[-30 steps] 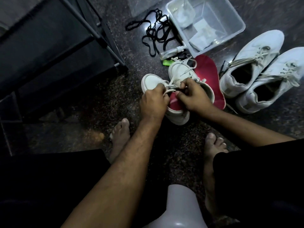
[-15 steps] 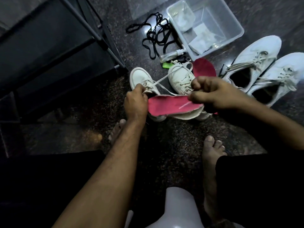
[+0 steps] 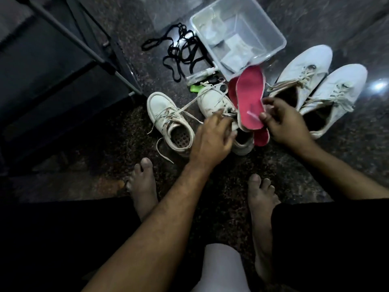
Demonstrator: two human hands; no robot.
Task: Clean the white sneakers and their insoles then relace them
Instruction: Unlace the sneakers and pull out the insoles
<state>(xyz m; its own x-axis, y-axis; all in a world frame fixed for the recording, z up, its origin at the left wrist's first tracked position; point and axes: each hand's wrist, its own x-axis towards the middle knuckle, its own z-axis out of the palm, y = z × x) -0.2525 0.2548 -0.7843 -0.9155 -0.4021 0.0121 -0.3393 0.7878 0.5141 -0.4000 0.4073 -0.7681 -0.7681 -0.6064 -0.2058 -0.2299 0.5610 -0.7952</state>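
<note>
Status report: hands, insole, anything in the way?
Right hand pinches pink insole. Left hand open over small sneaker. Loose laces trail nearby.

A dark speckled stone floor point(image 3: 336, 22) carries everything. On it lie four white sneakers point(image 3: 168, 121), tangled black laces point(image 3: 181, 53), a clear plastic tub point(image 3: 271, 32) and two bare feet point(image 3: 143, 186).

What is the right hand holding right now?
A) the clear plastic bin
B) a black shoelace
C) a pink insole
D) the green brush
C: the right hand pinches the lower end of the pink insole, lifted over a second pink insole on the floor, while the left hand reaches toward the small sneaker beside it.
</note>
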